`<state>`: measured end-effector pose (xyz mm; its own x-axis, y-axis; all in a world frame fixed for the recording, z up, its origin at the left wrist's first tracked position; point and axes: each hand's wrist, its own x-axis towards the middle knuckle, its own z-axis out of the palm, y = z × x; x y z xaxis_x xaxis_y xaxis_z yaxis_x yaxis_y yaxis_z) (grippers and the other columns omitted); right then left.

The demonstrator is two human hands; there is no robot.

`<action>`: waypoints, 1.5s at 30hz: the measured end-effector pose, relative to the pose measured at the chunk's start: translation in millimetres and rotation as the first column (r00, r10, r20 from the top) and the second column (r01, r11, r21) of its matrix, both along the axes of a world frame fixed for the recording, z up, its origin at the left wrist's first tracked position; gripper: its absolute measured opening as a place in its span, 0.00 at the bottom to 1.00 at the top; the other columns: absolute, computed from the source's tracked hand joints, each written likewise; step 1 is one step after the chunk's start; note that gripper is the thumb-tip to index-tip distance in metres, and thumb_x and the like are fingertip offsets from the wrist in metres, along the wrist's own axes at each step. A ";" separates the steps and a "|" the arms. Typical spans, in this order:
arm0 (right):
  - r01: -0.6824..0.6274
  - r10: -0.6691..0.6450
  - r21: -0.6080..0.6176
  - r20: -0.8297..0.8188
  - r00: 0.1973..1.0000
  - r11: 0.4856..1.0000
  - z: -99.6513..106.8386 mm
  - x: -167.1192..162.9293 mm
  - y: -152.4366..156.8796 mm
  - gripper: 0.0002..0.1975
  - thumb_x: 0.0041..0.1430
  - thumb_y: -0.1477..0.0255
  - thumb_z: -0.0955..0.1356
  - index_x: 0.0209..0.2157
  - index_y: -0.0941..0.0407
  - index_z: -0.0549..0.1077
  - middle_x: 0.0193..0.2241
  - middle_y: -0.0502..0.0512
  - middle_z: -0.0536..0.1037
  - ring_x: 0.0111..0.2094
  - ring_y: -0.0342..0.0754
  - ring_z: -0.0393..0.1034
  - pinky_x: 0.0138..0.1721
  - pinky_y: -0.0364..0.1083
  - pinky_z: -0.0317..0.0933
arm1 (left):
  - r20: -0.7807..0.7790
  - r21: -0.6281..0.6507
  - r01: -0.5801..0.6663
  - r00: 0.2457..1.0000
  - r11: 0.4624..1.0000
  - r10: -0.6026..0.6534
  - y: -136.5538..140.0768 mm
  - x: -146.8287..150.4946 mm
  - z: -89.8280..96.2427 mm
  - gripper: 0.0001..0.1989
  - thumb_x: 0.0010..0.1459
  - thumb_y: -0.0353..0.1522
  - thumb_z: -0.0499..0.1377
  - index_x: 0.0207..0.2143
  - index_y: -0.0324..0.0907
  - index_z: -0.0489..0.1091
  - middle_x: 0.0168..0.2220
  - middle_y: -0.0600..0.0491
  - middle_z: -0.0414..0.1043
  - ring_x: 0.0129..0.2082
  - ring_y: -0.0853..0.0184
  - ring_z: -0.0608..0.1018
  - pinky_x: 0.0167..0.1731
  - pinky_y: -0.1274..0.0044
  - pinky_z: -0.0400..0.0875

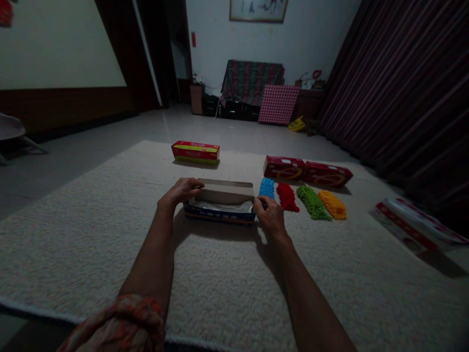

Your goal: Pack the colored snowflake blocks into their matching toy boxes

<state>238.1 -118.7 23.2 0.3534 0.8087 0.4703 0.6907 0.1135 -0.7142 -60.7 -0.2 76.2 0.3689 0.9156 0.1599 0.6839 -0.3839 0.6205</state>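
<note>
A long dark blue cardboard box (216, 215) sits on the pale rug in front of me, its lid (227, 190) raised. Something white, perhaps a lining or bag, shows inside. My left hand (181, 191) is closed on the lid's left end, with the thumb along the inner side. At the box's right end, my right hand (270, 215) pinches the corner by the side flap. Just beyond that hand lie a blue bumpy strip (266, 187), a red one (287, 197), a green one (313, 202) and an orange one (332, 204).
A red and yellow-green box (196, 152) stands beyond the blue one. Two dark red boxes (284, 168) sit end to end behind the strips. A red and white box (417, 225) is at the right. The textured rug (91, 234) lies under everything.
</note>
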 end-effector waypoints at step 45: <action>0.179 -0.161 -0.061 0.222 0.962 0.982 -65.0 61.1 7.1 0.13 0.55 0.71 0.67 0.42 0.56 0.77 0.39 0.62 0.79 0.41 0.57 0.73 0.46 0.54 0.66 | -0.216 0.069 0.001 0.976 0.998 0.014 22.1 -4.5 -13.5 0.25 0.52 0.35 0.54 0.47 0.38 0.83 0.46 0.44 0.84 0.46 0.54 0.84 0.49 0.70 0.77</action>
